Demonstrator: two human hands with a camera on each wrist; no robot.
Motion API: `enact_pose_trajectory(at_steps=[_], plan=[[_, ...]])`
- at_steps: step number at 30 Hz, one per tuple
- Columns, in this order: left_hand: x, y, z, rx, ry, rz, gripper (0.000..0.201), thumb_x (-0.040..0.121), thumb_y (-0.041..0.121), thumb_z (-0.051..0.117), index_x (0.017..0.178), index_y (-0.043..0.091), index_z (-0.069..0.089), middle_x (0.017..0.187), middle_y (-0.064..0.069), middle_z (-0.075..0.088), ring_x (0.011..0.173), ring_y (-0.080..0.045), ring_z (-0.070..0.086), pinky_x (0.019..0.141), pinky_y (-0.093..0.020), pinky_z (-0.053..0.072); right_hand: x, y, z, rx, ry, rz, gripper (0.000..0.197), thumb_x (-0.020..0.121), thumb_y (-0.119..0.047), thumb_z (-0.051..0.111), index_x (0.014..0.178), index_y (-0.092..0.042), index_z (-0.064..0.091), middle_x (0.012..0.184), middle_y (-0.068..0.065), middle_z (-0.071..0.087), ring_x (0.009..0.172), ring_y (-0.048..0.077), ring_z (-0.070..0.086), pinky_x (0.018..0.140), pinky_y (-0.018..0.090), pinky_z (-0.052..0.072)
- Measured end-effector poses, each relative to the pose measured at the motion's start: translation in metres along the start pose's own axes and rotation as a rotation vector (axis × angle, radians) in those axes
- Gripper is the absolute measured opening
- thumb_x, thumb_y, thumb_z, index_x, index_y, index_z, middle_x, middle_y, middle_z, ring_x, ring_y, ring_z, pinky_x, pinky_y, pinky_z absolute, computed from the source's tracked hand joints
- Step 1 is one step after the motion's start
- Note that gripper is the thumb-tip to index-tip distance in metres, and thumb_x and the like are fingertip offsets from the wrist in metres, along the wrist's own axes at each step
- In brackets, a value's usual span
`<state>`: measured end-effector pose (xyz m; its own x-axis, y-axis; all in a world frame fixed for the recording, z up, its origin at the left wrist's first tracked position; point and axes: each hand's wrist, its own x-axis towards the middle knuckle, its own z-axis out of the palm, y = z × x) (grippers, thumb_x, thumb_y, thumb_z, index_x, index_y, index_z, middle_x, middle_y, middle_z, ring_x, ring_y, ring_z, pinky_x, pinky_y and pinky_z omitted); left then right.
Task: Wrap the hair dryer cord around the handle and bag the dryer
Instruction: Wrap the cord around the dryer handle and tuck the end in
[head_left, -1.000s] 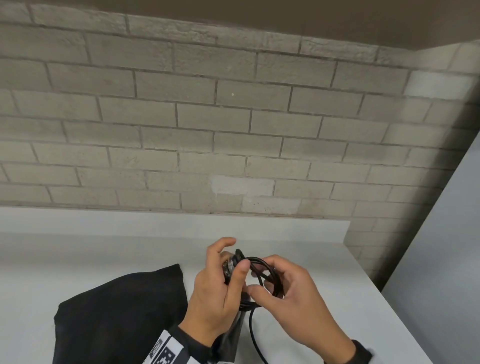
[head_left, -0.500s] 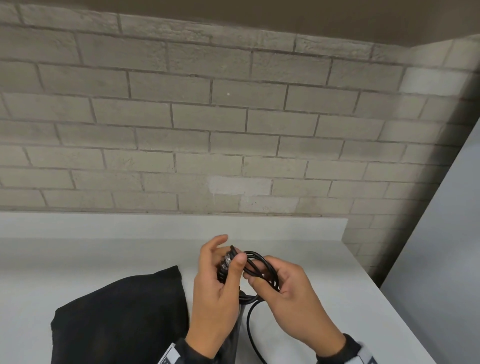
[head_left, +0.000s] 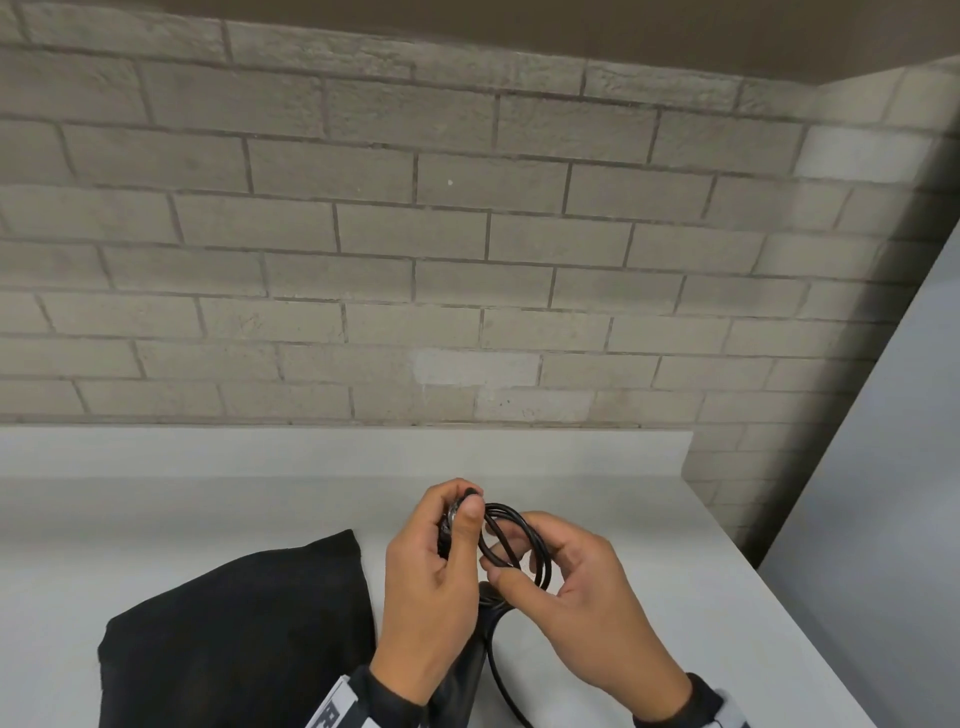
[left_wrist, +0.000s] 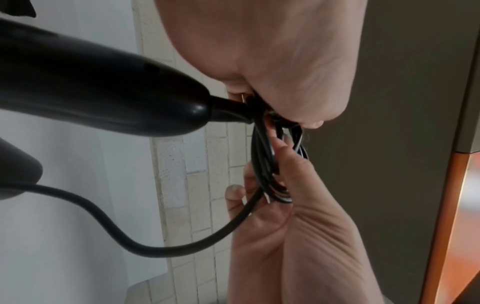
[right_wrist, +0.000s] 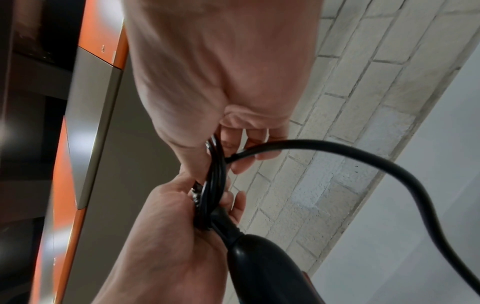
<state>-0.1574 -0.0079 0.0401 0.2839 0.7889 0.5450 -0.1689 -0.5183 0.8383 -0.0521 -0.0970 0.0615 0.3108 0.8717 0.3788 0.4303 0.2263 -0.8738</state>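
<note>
Both hands hold a small coil of the black cord (head_left: 511, 535) above the white counter (head_left: 649, 597). My left hand (head_left: 462, 506) grips the coil's left side, thumb pressed on top, with something shiny under the fingers. My right hand (head_left: 506, 566) pinches the coil's near right side. The black hair dryer handle (head_left: 467, 670) hangs below my left hand; in the left wrist view the dryer handle (left_wrist: 91, 98) ends at the coil (left_wrist: 267, 164). A loose length of cord (right_wrist: 363, 160) runs off from the coil. The black bag (head_left: 234, 634) lies flat to the left.
A brick wall (head_left: 467, 260) rises behind the counter's raised back ledge (head_left: 311, 452). A grey panel (head_left: 883, 519) stands at the right, beyond the counter's right edge. Orange and grey cabinet fronts (right_wrist: 85, 102) show in the wrist views.
My left index finger, lifted before, has curled down onto the coil. Both hands stay together on the cord, shifted slightly.
</note>
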Motion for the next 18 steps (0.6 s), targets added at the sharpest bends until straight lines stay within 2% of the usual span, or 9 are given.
enact_pose_trajectory(at_steps=[2,3,5,7,9,11,13,16,18], plan=[[0.000,-0.001,0.000,0.031,0.007,0.024,0.026,0.095,0.049,0.049,0.090,0.028,0.063,0.083,0.011,0.066,0.075,-0.009,0.061,0.065,-0.009,0.044,-0.002,0.005,0.002,-0.023,0.057,-0.002,0.040,0.079,-0.007,0.074,0.103,-0.037,0.066,0.088,-0.008,0.069,0.091,0.016,0.063,0.080,0.028,0.053],[0.000,-0.002,0.000,0.048,0.011,0.038,0.030,0.093,0.052,0.046,0.090,0.028,0.063,0.082,0.010,0.065,0.073,-0.010,0.060,0.063,-0.009,0.044,-0.003,0.008,0.002,-0.061,0.112,-0.021,0.046,0.076,-0.008,0.076,0.105,-0.040,0.061,0.093,-0.008,0.067,0.091,0.017,0.061,0.079,0.027,0.053],[0.000,-0.003,0.002,0.066,0.021,0.060,0.033,0.092,0.055,0.044,0.089,0.028,0.062,0.080,0.009,0.063,0.070,-0.011,0.058,0.061,-0.010,0.042,-0.004,0.014,0.002,-0.223,0.257,-0.166,0.051,0.070,-0.010,0.080,0.102,-0.041,0.055,0.103,-0.012,0.058,0.091,0.013,0.056,0.077,0.021,0.047],[0.000,-0.002,0.003,0.074,0.034,0.065,0.033,0.091,0.056,0.044,0.087,0.028,0.061,0.078,0.010,0.061,0.067,-0.009,0.056,0.060,-0.009,0.041,-0.005,0.017,0.001,-0.456,0.340,-0.378,0.039,0.069,-0.013,0.080,0.095,-0.033,0.059,0.105,-0.010,0.051,0.086,0.009,0.053,0.071,0.020,0.046],[-0.001,-0.002,0.005,0.078,0.051,0.066,0.031,0.090,0.057,0.044,0.087,0.030,0.060,0.077,0.013,0.061,0.065,-0.007,0.056,0.058,-0.009,0.040,-0.007,0.016,0.004,-0.705,0.377,-0.472,0.021,0.074,-0.018,0.080,0.087,-0.029,0.067,0.100,-0.002,0.054,0.078,0.015,0.048,0.061,0.027,0.044],[-0.002,-0.002,0.007,0.082,0.073,0.068,0.028,0.089,0.057,0.045,0.086,0.032,0.059,0.078,0.016,0.062,0.065,-0.006,0.057,0.057,-0.008,0.040,-0.010,0.016,0.009,-0.865,0.417,-0.442,0.013,0.077,-0.023,0.079,0.085,-0.030,0.072,0.092,0.003,0.061,0.070,0.019,0.045,0.056,0.029,0.040],[-0.002,-0.002,0.008,0.092,0.090,0.083,0.027,0.090,0.055,0.045,0.086,0.032,0.059,0.081,0.017,0.063,0.068,-0.005,0.059,0.058,-0.007,0.041,-0.012,0.015,0.015,-0.936,0.431,-0.382,0.014,0.077,-0.025,0.077,0.090,-0.032,0.074,0.085,0.003,0.063,0.064,0.021,0.047,0.052,0.028,0.038],[-0.003,-0.004,0.009,0.114,0.091,0.106,0.024,0.090,0.053,0.046,0.087,0.032,0.058,0.080,0.018,0.063,0.065,-0.005,0.058,0.056,-0.006,0.040,-0.013,0.012,0.023,-0.917,0.419,-0.325,0.010,0.082,-0.024,0.068,0.090,-0.027,0.073,0.081,0.000,0.060,0.060,0.020,0.050,0.042,0.026,0.036],[-0.003,-0.005,0.008,0.146,0.082,0.132,0.022,0.091,0.052,0.046,0.086,0.033,0.056,0.077,0.017,0.062,0.061,-0.004,0.056,0.055,-0.006,0.038,-0.014,0.011,0.028,-0.822,0.370,-0.234,0.012,0.087,-0.029,0.056,0.089,-0.026,0.067,0.086,-0.005,0.057,0.065,0.015,0.054,0.038,0.024,0.040]])
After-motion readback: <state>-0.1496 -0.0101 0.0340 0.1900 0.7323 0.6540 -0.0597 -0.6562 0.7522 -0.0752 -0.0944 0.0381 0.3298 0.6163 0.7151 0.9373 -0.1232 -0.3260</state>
